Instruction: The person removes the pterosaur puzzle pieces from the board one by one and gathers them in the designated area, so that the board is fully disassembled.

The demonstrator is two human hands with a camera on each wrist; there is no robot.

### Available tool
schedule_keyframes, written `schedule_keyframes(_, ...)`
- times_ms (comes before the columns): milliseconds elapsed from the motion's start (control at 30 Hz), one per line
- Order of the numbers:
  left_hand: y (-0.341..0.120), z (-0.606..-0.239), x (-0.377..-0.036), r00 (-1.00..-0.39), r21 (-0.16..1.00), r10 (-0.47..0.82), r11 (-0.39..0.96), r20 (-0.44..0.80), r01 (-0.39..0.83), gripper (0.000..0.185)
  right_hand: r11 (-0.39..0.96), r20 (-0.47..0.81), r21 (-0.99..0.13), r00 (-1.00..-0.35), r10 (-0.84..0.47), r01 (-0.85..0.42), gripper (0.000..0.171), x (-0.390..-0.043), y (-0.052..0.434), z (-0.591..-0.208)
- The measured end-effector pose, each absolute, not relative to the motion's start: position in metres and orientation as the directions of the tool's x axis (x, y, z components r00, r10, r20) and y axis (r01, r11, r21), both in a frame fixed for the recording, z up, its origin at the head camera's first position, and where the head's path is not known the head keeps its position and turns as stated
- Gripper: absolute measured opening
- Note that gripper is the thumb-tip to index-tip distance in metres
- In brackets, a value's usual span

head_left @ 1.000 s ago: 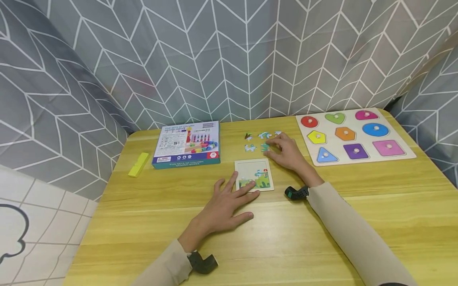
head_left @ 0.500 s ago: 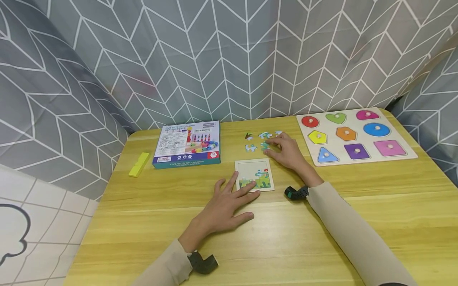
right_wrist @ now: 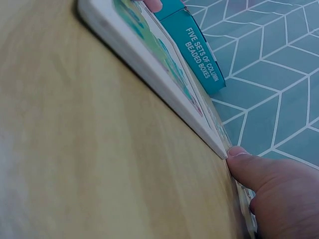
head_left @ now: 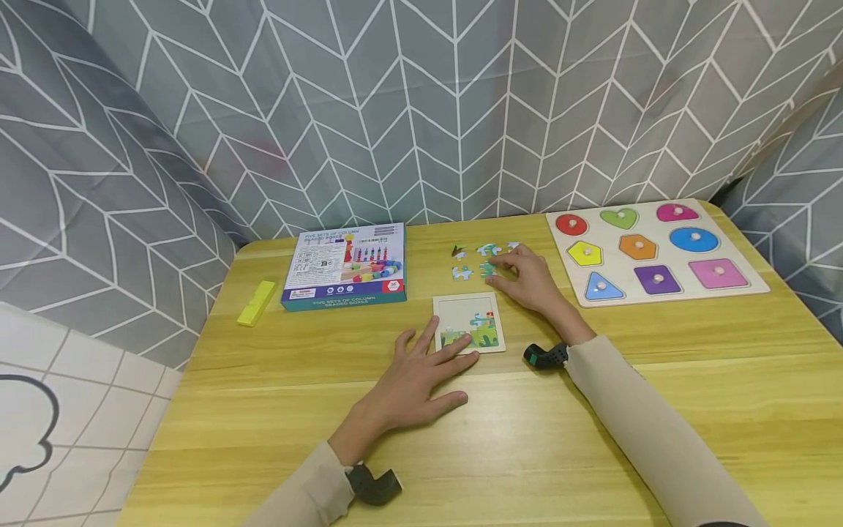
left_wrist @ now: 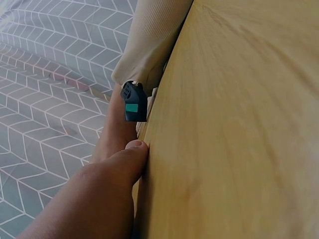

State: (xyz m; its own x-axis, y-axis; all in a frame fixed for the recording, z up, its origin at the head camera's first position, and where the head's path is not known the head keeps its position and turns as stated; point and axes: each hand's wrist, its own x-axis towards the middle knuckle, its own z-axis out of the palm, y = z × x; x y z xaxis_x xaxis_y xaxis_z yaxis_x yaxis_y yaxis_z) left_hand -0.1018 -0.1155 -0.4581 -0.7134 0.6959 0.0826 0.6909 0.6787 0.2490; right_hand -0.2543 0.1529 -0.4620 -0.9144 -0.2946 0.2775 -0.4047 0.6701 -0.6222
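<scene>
A small puzzle tray (head_left: 461, 311), partly filled along its bottom with green pieces, lies mid-table. My left hand (head_left: 431, 364) lies flat with fingers spread, and its fingertips (head_left: 466, 341) touch the tray's near left corner. Several loose puzzle pieces (head_left: 462, 272) lie just beyond the tray. My right hand (head_left: 512, 272) rests among them, its fingertips touching a green piece (head_left: 487, 269). In the right wrist view the tray's edge (right_wrist: 149, 74) runs past my right thumb (right_wrist: 254, 169). The left wrist view shows my left thumb (left_wrist: 130, 160) flat on the table (left_wrist: 229, 129).
A blue beaded-boxes box (head_left: 345, 267) lies left of the loose pieces, with a yellow block (head_left: 255, 302) further left. A shape board (head_left: 658, 293) with coloured knob pieces fills the far right. A grey patterned curtain (head_left: 421, 110) closes off the back and sides.
</scene>
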Motion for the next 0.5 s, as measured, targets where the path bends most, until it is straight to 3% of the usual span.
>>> schedule_keyframes(500,-0.1152,-0.457,-0.1014,-0.713,0.248,0.695,0.678,0.087,0.692,0.06,0.651,0.284,-0.645,-0.917,-0.281,-0.4,0.04,-0.254,0.1531,-0.4637)
